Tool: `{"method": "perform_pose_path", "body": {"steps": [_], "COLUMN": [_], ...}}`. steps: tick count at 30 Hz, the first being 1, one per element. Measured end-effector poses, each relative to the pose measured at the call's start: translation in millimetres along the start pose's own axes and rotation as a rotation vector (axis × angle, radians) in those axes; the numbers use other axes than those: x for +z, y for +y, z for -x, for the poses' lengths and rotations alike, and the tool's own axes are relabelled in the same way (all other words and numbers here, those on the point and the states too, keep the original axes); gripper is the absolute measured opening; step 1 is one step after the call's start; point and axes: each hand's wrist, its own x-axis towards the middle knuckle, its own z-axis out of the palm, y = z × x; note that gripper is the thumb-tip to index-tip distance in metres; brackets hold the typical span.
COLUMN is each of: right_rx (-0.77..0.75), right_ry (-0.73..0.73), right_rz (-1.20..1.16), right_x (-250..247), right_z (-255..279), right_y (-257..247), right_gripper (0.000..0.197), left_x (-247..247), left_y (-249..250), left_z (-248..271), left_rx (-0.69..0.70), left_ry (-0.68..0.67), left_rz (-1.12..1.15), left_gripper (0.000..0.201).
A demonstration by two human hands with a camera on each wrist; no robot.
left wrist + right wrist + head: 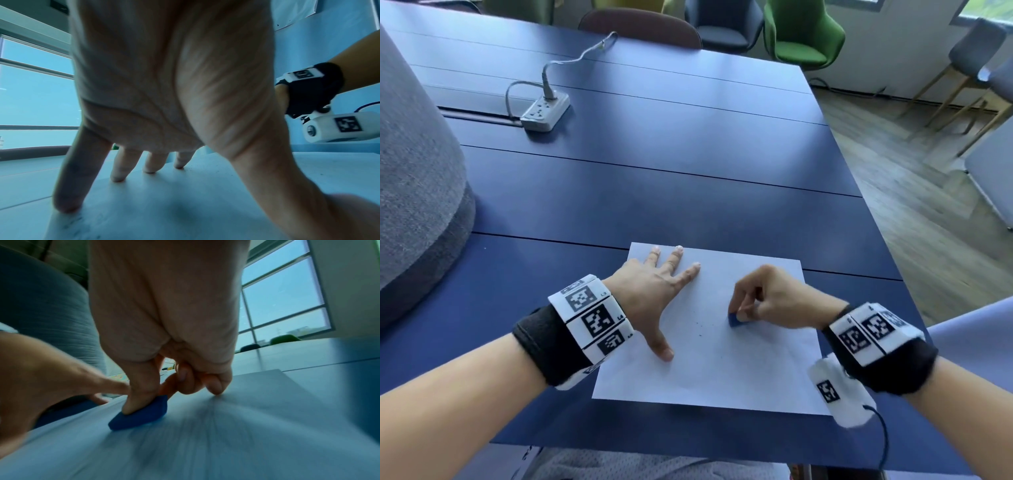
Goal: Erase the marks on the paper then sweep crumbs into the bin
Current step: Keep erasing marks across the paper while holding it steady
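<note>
A: Any readable writing?
B: None; the wristbands' square codes aren't legible.
A: Nearest?
B: White paper sheet (722,359) on the blue tabletop (654,192). Right hand (774,294) pinches a blue wedge eraser (734,320) at centre; dark crumbs (700,334) at its 9 o'clock.
A: Left hand (654,287)?
B: Fingers (678,257) spread flat at the sheet's 10 o'clock.
A: Farthest?
B: White power strip (544,111) at 11.

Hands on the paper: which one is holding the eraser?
The right hand pinches the blue eraser against the paper; the left hand lies flat, fingers spread.

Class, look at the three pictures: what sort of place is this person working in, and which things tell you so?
Probably an office meeting room or shared lounge: a long blue table carrying a power strip, upholstered chairs along its far side, and large windows.
</note>
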Motion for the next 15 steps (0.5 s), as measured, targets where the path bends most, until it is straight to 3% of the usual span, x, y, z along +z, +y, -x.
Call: {"method": "perform_pose_path", "body": {"steps": [7, 11, 15], "right_rx": [0.086, 0.097, 0.118], "right_ry": [0.352, 0.206, 0.367], "right_rz": [-0.149, -0.128, -0.144], "right_x": [-13.8, -6.5, -15.7], "right_z": [-40.5, -30.0, -47.9], "right_y": [-2.9, -1.8, 0.0], "right_gripper": [0.009, 0.007, 0.011], "left_x": [0.6, 0.4, -0.1], "left_y": [-1.5, -1.4, -0.4], "left_z": [0.4, -0.6, -2.9], "left_rx": [0.007, 0.008, 0.013], "left_ry": [-0.013, -0.024, -0.036], "left_rz": [0.041, 0.060, 0.066], "left_gripper": [0.145, 0.146, 0.147]}}
